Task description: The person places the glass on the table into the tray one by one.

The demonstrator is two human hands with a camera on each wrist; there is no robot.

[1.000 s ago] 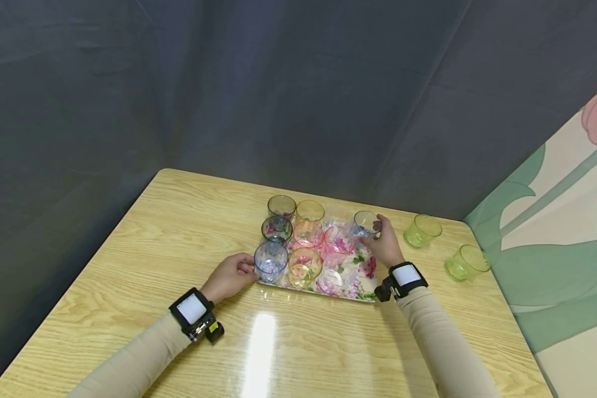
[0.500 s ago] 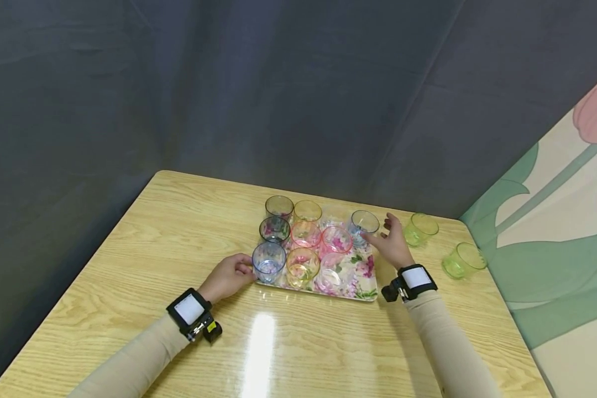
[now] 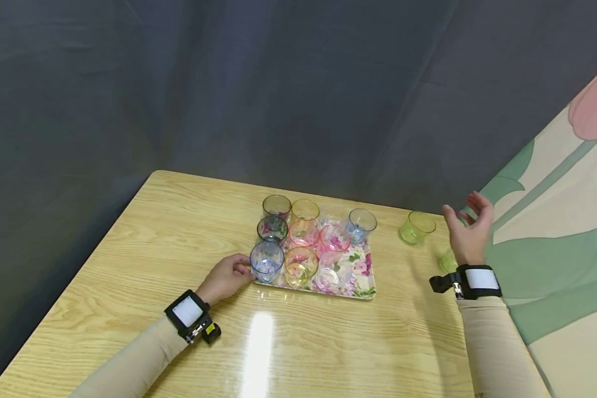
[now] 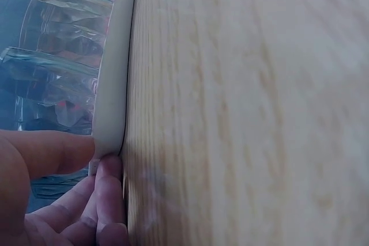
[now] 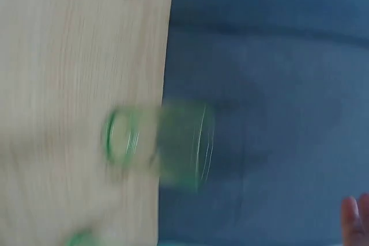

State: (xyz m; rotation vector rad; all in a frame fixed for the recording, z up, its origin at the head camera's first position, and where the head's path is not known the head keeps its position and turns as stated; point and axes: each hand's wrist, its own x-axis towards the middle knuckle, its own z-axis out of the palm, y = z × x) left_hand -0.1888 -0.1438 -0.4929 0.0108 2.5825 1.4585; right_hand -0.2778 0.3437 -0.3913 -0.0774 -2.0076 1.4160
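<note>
My left hand [image 3: 227, 276] pinches the near left corner of a flowered tray [image 3: 362, 276]; in the left wrist view the thumb lies on the pale rim [image 4: 112, 90] and fingertips tuck beneath. Beside those fingers stands a blue glass [image 3: 267, 262], with a yellow glass [image 3: 300, 266] to its right. Another blue glass [image 3: 361, 226] occupies the tray's far right corner. Raised with fingers spread, my right hand [image 3: 471, 232] holds nothing. It partly covers one green glass [image 3: 446, 261] on the table; a second green glass [image 3: 417, 228] stands to its left.
More tinted glasses fill the tray, including dark ones [image 3: 272, 228], pink ones [image 3: 335, 239] and a clear one [image 3: 333, 272]. A dark curtain [image 3: 298, 99] hangs behind the wooden table [image 3: 179, 221]. A flower-printed wall [image 3: 557, 232] borders its right side.
My right hand has let go of the blue glass at the tray's far right corner and moved right, past the first green glass. My left hand stays at the tray's corner.
</note>
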